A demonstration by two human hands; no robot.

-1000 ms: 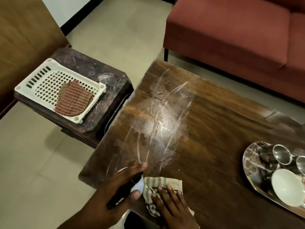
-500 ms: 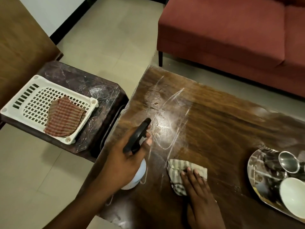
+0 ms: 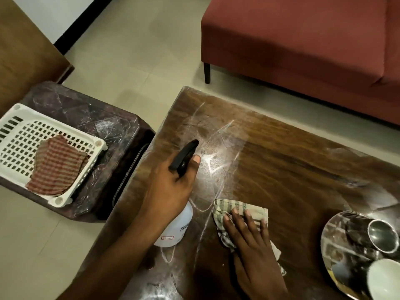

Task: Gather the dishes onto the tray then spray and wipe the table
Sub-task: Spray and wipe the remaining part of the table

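The left hand (image 3: 171,189) is curled round the neck of the spray bottle (image 3: 178,224), one fingertip up beside the black trigger head. A second ago that hand was low at the near edge of the table (image 3: 303,169). It has since come up and forward, so the nozzle now points at the streaked, pale patch at the far left end. The bottle's white body hangs below the palm; I cannot tell whether it touches the wood.

Just beside it, the right hand (image 3: 251,241) lies flat, fingers straight and slightly spread, pressing the striped cloth (image 3: 236,207) onto the tabletop. It too has slid further in from the edge.

To the right, the steel tray (image 3: 324,237) already carries a steel cup (image 3: 382,237) and a white bowl (image 3: 385,280), so the gathering looks done. The task seems to be in its spray-and-wipe stage, with another squirt likely before the cloth follows.

Off the table's left end, a white basket (image 3: 13,131) holding a reddish checked cloth (image 3: 56,165) sits on a dark side table (image 3: 86,109).
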